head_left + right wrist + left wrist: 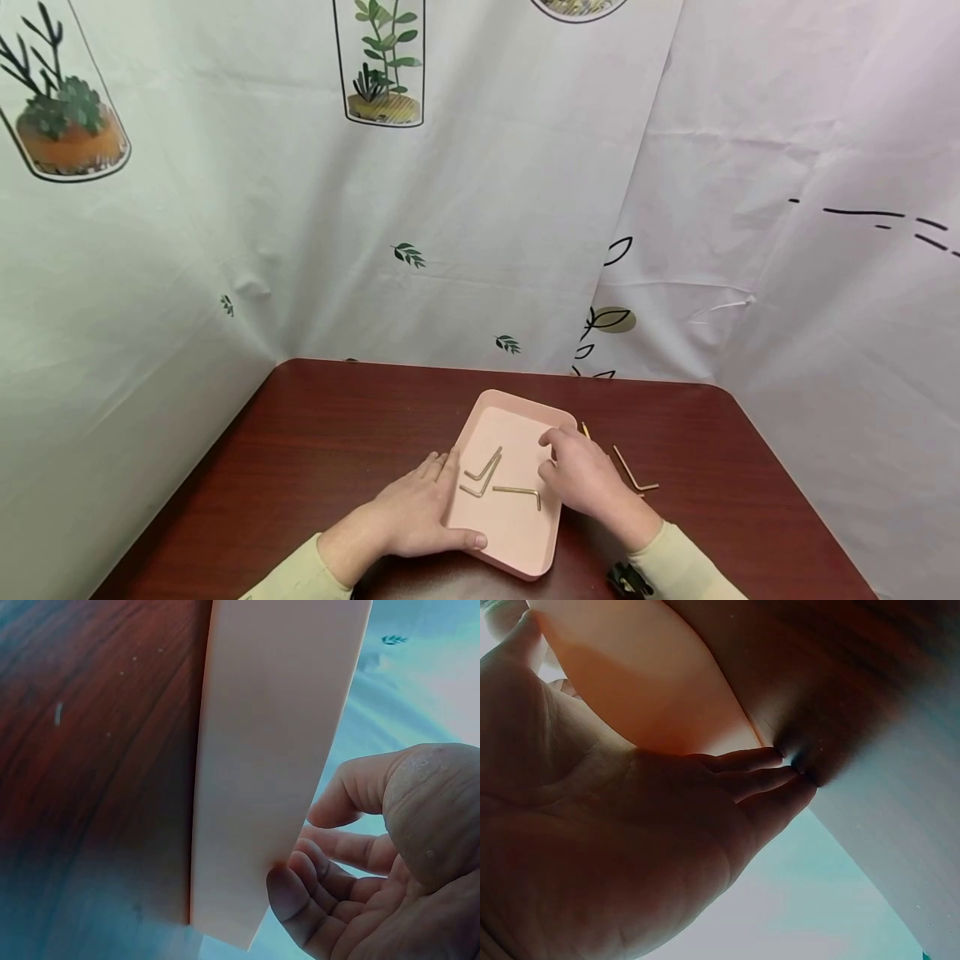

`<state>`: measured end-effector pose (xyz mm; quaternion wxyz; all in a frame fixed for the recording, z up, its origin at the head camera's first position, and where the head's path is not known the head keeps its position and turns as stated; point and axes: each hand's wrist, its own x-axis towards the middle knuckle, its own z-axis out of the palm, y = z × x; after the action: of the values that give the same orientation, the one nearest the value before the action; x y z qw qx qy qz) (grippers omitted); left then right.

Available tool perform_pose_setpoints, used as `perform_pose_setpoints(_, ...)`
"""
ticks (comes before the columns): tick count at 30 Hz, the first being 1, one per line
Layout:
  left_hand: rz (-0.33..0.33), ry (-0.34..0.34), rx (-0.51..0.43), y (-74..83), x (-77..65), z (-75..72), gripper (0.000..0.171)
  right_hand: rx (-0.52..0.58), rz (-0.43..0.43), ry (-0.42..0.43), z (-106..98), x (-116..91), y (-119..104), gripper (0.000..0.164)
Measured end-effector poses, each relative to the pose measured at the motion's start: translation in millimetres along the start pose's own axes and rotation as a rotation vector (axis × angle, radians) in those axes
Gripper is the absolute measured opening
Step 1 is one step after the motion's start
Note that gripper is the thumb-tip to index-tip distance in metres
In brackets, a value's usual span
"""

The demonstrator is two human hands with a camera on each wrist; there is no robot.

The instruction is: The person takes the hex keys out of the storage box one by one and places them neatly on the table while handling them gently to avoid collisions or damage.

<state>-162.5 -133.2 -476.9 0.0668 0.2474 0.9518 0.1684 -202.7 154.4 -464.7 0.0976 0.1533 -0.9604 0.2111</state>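
Note:
A pink rectangular tray lies tilted to one side on the table, with three gold L-shaped hex keys on its floor. My left hand rests along the tray's left rim, fingers extended and thumb over the near left edge. In the left wrist view, the left palm lies against the tray's side. My right hand reaches over the right rim, thumb and index finger bent and apart above the tray floor. In the right wrist view, one fingertip of the right hand touches the tray's outer wall; nothing shows between the fingers.
Right of the tray, another hex key lies on the dark red-brown table. A thin yellow piece shows beside the right hand, partly hidden. White printed cloth hangs behind and at both sides of the table.

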Motion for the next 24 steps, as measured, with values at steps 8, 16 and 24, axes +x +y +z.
perform_pose_setpoints(8, -0.001, -0.002, 0.004, -0.6, 0.3, -0.9, 0.141, -0.01, -0.005, 0.007, 0.2, 0.0, -1.8, 0.028)
perform_pose_setpoints(16, 0.003, 0.002, -0.004, 0.7, -0.9, -1.8, 0.14, -0.02, -0.025, 0.011, 0.6, -0.1, -2.4, 0.027)
perform_pose_setpoints(24, 0.005, 0.001, -0.001, 1.0, -0.8, -1.0, 0.14, -0.01, -0.029, 0.008, 0.0, 0.1, -6.9, 0.028)
